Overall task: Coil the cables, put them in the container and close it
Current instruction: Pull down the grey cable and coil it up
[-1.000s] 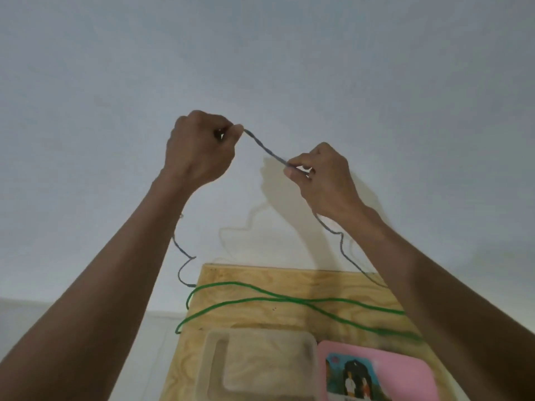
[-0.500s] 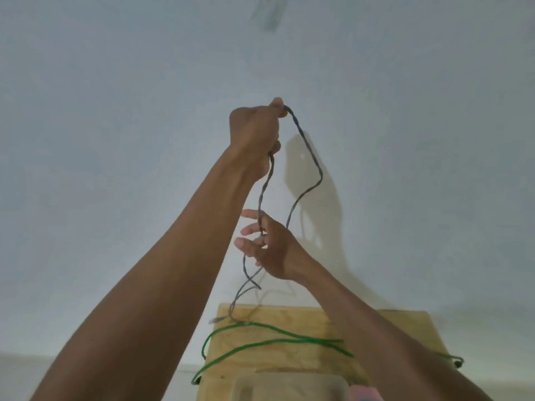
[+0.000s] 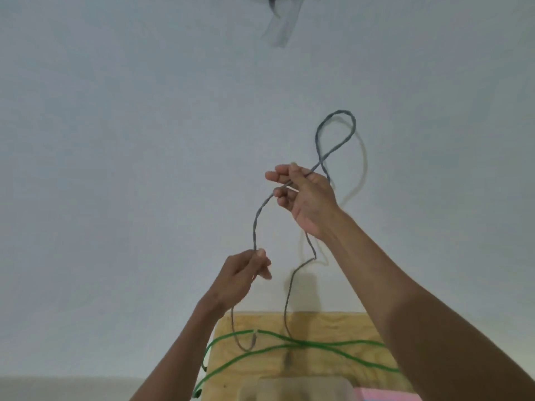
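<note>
Both my hands hold a thin grey cable [image 3: 256,224] up in front of a pale wall. My right hand [image 3: 304,195] is raised and pinches the cable, which forms a loop above it. My left hand [image 3: 243,276] is lower and grips the same cable, whose ends hang down to the wooden table [image 3: 318,322]. A green cable [image 3: 289,341] lies uncoiled in long waves across the table. The top of a translucent container [image 3: 295,387] shows at the bottom edge.
A pink object [image 3: 385,395] lies beside the container at the bottom right. The table's left edge drops off near the green cable's end. Something grey is fixed high on the wall [image 3: 280,21].
My left hand has come down from its raised position while my right hand has gone up and taken hold of the grey cable, making a loop above it. The view has tilted upward.
</note>
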The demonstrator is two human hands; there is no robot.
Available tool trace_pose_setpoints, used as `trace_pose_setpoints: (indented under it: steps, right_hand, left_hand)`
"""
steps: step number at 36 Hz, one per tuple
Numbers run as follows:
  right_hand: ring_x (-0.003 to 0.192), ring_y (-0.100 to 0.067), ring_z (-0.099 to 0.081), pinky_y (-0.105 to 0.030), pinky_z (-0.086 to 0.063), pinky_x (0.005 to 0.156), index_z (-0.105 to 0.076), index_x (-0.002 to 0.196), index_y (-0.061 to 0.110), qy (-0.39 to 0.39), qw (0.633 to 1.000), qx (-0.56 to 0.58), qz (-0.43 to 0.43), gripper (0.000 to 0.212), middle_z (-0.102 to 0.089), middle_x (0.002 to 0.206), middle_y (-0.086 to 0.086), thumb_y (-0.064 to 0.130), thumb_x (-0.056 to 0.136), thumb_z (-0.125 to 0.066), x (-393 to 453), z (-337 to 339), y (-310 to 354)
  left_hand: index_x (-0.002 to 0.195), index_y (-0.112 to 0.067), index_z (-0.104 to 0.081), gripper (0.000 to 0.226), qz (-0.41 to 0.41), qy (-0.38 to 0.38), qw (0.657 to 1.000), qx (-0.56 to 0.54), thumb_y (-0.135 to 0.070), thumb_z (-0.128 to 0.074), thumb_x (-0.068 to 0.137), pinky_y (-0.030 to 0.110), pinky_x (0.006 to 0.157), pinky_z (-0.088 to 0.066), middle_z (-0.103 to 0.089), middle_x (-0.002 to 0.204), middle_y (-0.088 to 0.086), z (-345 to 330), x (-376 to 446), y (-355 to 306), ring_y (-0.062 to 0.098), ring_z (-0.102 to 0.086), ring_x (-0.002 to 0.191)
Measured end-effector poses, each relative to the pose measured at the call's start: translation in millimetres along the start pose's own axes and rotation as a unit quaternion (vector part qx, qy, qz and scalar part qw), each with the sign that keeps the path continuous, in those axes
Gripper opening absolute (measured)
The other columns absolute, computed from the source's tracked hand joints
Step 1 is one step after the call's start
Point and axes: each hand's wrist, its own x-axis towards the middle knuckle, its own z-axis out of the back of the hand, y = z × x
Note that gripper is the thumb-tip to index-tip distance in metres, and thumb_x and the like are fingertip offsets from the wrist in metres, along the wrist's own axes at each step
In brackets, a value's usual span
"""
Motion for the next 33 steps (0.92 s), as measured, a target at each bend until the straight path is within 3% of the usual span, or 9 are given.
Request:
trace_pose_setpoints:
  steps: [4, 9, 12, 15, 20, 23, 26, 29, 33]
  right_hand:
    - [0.066, -0.023, -0.072, -0.026, -0.055, 0.057, -0.056, 0.110, 0.002, -0.053, 0.990, -0.086, -0.096, 0.034, -0.063, 0.117, -0.021, 0.035, 0.100, -0.056, 0, 9, -11]
    - [0.102, -0.025, -0.069, -0.029, -0.056, 0.069, -0.031, 0.150, 0.003, 0.108, 0.915, -0.303, -0.245, 0.104, -0.056, 0.132, -0.010, 0.050, 0.073, -0.083, -37, 39, -58]
    - [0.096, -0.017, -0.066, -0.027, -0.052, 0.065, -0.040, 0.149, 0.015, 0.210, 0.873, -0.353, -0.264, 0.086, -0.061, 0.129, 0.000, 0.045, 0.079, -0.080, -66, 41, -89]
    - [0.080, -0.017, -0.062, -0.025, -0.050, 0.057, -0.046, 0.142, 0.020, 0.254, 0.888, -0.248, -0.293, 0.068, -0.064, 0.127, -0.012, 0.035, 0.084, -0.078, -85, 33, -109]
    - [0.062, -0.013, -0.056, -0.023, -0.044, 0.051, -0.067, 0.106, 0.011, 0.184, 0.933, -0.189, -0.244, 0.022, -0.073, 0.096, -0.008, 0.028, 0.094, -0.068, -93, 17, -120]
    - [0.057, -0.012, -0.057, -0.022, -0.046, 0.050, -0.070, 0.091, 0.004, 0.119, 0.956, -0.186, -0.192, 0.016, -0.072, 0.088, -0.012, 0.018, 0.097, -0.064, -85, 20, -115]
    - [0.062, -0.017, -0.062, -0.024, -0.051, 0.056, -0.070, 0.086, 0.001, 0.069, 0.975, -0.163, -0.136, 0.016, -0.069, 0.082, -0.017, 0.008, 0.097, -0.061, -71, 28, -99]
    - [0.066, -0.018, -0.065, -0.025, -0.053, 0.061, -0.071, 0.092, -0.002, 0.050, 0.984, -0.132, -0.110, 0.017, -0.070, 0.078, -0.013, 0.007, 0.098, -0.059, -56, 33, -81]
    - [0.072, -0.014, -0.064, -0.025, -0.045, 0.061, -0.074, 0.097, 0.008, 0.020, 0.986, -0.126, -0.111, 0.016, -0.077, 0.089, -0.004, 0.017, 0.098, -0.061, -39, 34, -70]
  left_hand:
    - [0.078, -0.005, -0.061, 0.048, 0.019, -0.116, 0.982, -0.148, -0.043, -0.046, 0.103, 0.037, 0.055, -0.049, -0.036, 0.054, 0.000, -2, 0, -12, 0.018, -0.036, 0.050]
    - [0.080, -0.008, -0.058, 0.045, 0.090, -0.231, 0.935, -0.255, -0.042, -0.044, 0.106, 0.022, 0.039, -0.021, -0.027, 0.048, -0.007, 13, 17, -46, 0.010, -0.023, 0.040]
    - [0.084, -0.008, -0.058, 0.044, 0.144, -0.233, 0.905, -0.324, -0.043, -0.043, 0.106, 0.022, 0.038, -0.020, -0.027, 0.050, -0.007, 18, 26, -56, 0.009, -0.022, 0.041]
    - [0.085, -0.007, -0.059, 0.044, 0.158, -0.233, 0.882, -0.378, -0.043, -0.043, 0.106, 0.020, 0.038, -0.022, -0.027, 0.050, -0.006, 15, 34, -61, 0.009, -0.022, 0.042]
    - [0.091, -0.002, -0.061, 0.044, 0.155, -0.212, 0.851, -0.455, -0.040, -0.046, 0.105, 0.020, 0.041, -0.033, -0.032, 0.058, -0.003, 6, 39, -62, 0.010, -0.028, 0.045]
    - [0.096, 0.001, -0.062, 0.045, 0.149, -0.180, 0.903, -0.360, -0.044, -0.054, 0.101, 0.036, 0.069, -0.059, -0.056, 0.068, 0.007, 4, 35, -62, 0.021, -0.059, 0.061]
    - [0.096, -0.003, -0.066, 0.053, 0.172, -0.112, 0.968, -0.146, -0.056, -0.064, 0.090, 0.048, 0.095, -0.057, -0.071, 0.094, 0.019, 8, 18, -56, 0.032, -0.072, 0.090]
    - [0.103, 0.001, -0.071, 0.066, 0.187, -0.009, 0.979, -0.078, -0.062, -0.061, 0.088, 0.046, 0.093, -0.059, -0.076, 0.096, 0.021, 9, -3, -44, 0.030, -0.075, 0.088]
    - [0.100, 0.005, -0.069, 0.050, 0.187, 0.053, 0.952, -0.238, -0.044, -0.062, 0.092, 0.045, 0.086, -0.059, -0.069, 0.091, 0.024, 1, -20, -34, 0.033, -0.070, 0.086]
